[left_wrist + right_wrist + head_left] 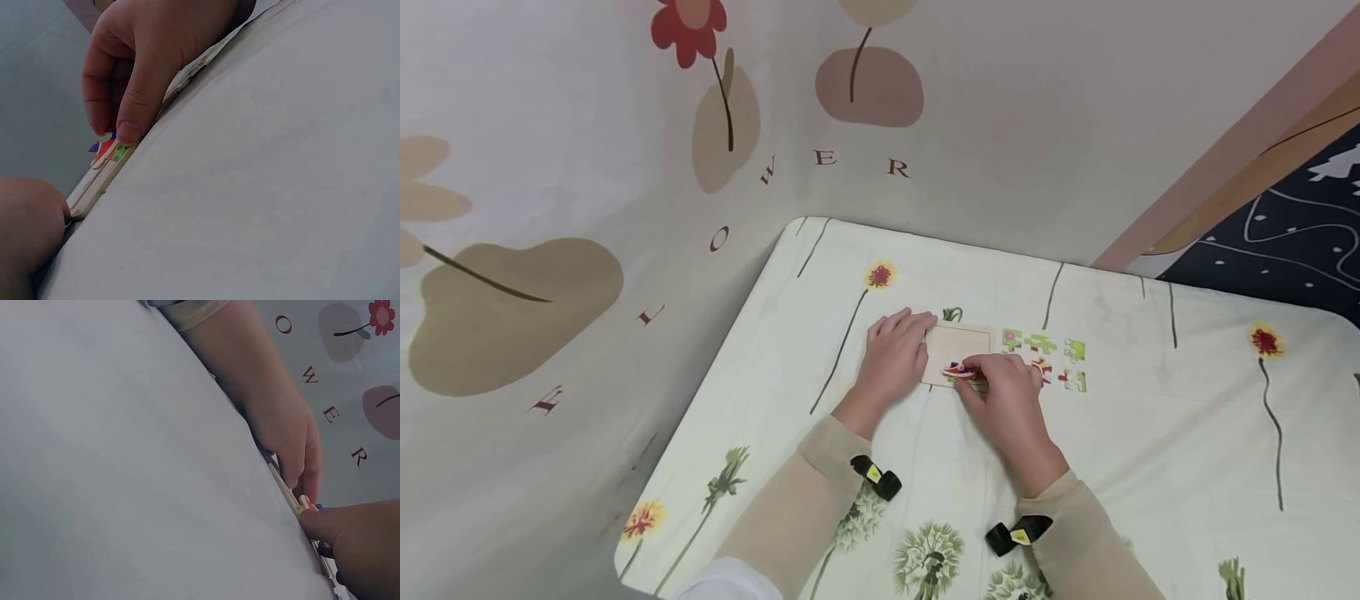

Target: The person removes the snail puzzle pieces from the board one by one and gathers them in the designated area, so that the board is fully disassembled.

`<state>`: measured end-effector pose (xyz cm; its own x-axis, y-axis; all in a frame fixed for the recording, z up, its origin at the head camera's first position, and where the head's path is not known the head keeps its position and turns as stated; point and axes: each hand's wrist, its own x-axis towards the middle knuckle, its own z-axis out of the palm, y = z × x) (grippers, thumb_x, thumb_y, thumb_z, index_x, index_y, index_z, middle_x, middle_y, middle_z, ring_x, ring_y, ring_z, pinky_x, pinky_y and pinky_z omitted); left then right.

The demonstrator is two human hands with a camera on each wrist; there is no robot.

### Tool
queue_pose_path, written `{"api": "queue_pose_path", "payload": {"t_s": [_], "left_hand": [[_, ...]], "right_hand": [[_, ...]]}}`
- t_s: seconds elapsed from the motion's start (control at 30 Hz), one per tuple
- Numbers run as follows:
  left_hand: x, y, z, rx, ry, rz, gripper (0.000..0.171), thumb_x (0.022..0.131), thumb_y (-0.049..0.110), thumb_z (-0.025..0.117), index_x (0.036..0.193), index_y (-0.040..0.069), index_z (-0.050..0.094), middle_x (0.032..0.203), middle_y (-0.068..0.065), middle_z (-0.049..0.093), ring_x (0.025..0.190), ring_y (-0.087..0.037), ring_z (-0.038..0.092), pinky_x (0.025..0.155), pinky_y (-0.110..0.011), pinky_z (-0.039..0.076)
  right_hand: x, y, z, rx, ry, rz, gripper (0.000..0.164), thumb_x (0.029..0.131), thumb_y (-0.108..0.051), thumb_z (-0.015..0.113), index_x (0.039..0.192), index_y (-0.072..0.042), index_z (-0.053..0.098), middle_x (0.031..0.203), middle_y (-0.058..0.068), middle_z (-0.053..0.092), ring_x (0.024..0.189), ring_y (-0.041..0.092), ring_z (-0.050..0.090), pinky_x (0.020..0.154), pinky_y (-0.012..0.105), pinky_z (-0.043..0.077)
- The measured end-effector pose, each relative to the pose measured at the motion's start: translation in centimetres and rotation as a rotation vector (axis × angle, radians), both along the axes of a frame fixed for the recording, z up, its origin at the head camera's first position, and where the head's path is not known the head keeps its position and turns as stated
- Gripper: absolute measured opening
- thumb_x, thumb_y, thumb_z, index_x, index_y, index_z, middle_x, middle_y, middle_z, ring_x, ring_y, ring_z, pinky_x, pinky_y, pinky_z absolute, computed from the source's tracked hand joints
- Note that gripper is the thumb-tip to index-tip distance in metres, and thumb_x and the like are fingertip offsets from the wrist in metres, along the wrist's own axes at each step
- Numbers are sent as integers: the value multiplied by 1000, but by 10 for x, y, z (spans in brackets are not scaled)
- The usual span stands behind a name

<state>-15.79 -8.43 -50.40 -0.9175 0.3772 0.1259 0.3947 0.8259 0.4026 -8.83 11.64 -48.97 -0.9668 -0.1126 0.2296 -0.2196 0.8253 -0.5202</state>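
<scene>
A small square wooden puzzle tray (962, 343) lies on the table, its flat base bare toward the far side. My left hand (891, 358) rests along the tray's left edge, its fingers stretched forward. Between thumb and fingers, my right hand (1009, 404) pinches a colourful jigsaw piece (956, 370) over the tray's near side. In the left wrist view this jigsaw piece (107, 152) shows red, blue and green and stands tilted, close over the tray rim. Some green shows in the tray under it, partly hidden by the right hand.
Right of the tray lie several loose jigsaw pieces (1042, 343), green with red and white, some partly behind the right hand. A pale flowered cloth (1150, 417) covers the table. Behind and to the left hangs a printed curtain (1000, 150) with letters and flowers.
</scene>
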Motion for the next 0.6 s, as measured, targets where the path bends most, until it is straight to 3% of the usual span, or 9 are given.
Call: {"api": "queue_pose_path", "payload": {"t_s": [0.6], "left_hand": [[-1,0,1,-16,-20,6,47,112,22,53,158,22,52,163,6,50,157,-23,32,127,-50,19]], "right_hand": [[1,3,-4,-91,119,31,36,82,-16,95,115,-10,83,105,4,80,99,30,62,88,55,37]]}}
